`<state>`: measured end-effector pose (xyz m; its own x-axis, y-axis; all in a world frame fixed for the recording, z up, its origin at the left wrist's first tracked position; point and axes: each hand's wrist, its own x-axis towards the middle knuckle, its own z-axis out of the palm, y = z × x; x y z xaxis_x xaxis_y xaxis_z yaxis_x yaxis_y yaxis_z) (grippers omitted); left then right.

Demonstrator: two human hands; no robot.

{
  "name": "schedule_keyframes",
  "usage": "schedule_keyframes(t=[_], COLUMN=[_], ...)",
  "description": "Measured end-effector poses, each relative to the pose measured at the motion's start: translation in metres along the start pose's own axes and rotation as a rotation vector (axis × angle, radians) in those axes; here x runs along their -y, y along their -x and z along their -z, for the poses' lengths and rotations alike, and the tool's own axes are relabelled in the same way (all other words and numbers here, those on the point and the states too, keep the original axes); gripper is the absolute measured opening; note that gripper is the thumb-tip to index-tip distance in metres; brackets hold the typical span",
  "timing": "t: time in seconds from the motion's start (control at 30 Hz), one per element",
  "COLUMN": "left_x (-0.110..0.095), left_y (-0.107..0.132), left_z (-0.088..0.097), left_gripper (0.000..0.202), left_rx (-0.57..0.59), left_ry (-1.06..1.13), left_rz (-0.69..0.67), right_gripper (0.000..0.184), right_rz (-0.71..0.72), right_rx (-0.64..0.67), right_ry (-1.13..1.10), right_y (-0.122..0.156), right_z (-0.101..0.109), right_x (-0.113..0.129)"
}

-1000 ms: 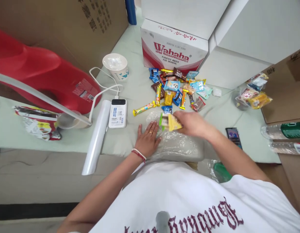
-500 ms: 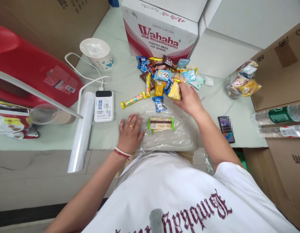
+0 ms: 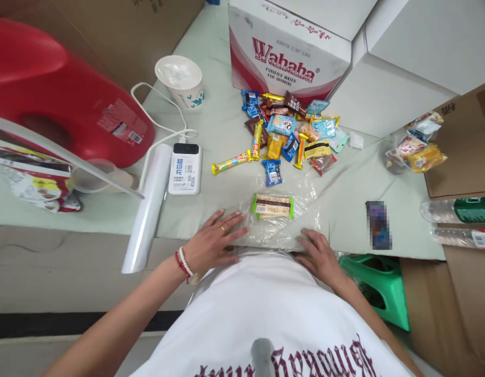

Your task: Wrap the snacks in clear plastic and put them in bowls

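A snack bar in a green-edged wrapper [image 3: 273, 206] lies on a sheet of clear plastic wrap [image 3: 301, 214] spread at the table's near edge. My left hand [image 3: 213, 241] rests flat on the left edge of the wrap, fingers spread, ring visible, holding nothing. My right hand [image 3: 318, 254] lies flat on the wrap's near right corner, fingers stretched out. Beyond the wrap sits a pile of several small wrapped snacks [image 3: 286, 133], and a long yellow bar [image 3: 231, 163] lies apart to its left.
A roll of plastic wrap [image 3: 147, 209] and a white power bank [image 3: 184, 168] with a cable lie left. A paper cup [image 3: 180, 81], a red jug [image 3: 57, 99] and a Wahaha box [image 3: 285, 52] stand behind. A phone [image 3: 378, 224], bottles [image 3: 458, 210] and a green stool [image 3: 374, 283] are right.
My right hand set the yellow snack back in the pile and drew back to the wrap's near corner. The green-edged bar stays on the wrap. My left hand slid slightly nearer.
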<state>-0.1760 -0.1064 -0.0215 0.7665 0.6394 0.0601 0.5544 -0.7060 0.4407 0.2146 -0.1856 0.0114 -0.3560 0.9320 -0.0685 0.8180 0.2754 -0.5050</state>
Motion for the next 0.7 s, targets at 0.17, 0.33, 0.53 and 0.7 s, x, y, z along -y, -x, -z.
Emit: schedule_keyframes(t=[0.17, 0.33, 0.53, 0.7], left_x=[0.005, 0.015, 0.012, 0.005], left_y=[-0.007, -0.029, -0.079, -0.1], left_z=[-0.002, 0.012, 0.019, 0.009], left_gripper=[0.031, 0.03, 0.036, 0.025], left_rx=[-0.057, -0.131, -0.172, -0.319], left_ry=[0.011, 0.172, 0.002, -0.105], left_rz=[-0.017, 0.09, 0.613, 0.804], right_gripper=[0.02, 0.022, 0.029, 0.028], right_rz=[0.095, 0.068, -0.209, -0.115], right_rx=[-0.103, 0.046, 0.16, -0.055], right_ry=[-0.13, -0.305, -0.2, 0.171], right_y=[-0.018, -0.067, -0.131, -0.182], right_z=[0.005, 0.052, 0.068, 0.066], right_x=[-0.011, -0.015, -0.039, -0.035])
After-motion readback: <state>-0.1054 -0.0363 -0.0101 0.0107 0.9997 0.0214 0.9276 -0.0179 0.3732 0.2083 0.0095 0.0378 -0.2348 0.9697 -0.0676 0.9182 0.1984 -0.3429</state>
